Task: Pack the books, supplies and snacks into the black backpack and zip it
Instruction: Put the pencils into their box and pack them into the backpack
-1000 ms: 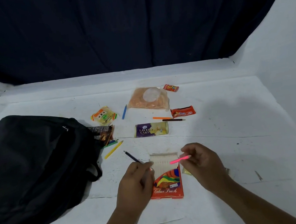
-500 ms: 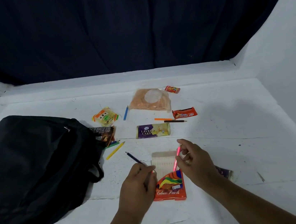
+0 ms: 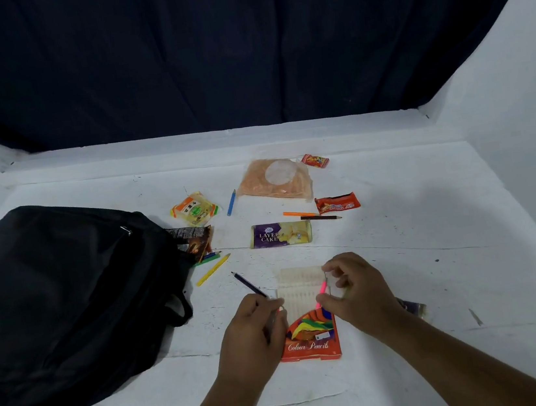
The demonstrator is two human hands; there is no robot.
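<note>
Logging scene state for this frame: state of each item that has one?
black backpack: lying flat, not yet zipped
colour pencil box: tray pulled out
pink pencil: pinched by right hand, over tray
dark pencil: held by left hand
yellow pencil: loose on table

Bare forearms, no sleeves, hands (image 3: 308, 313) unadorned

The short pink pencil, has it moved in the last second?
Yes. The short pink pencil swung from lying crosswise to pointing down into the orange colour-pencil box, held by the right hand.
</note>
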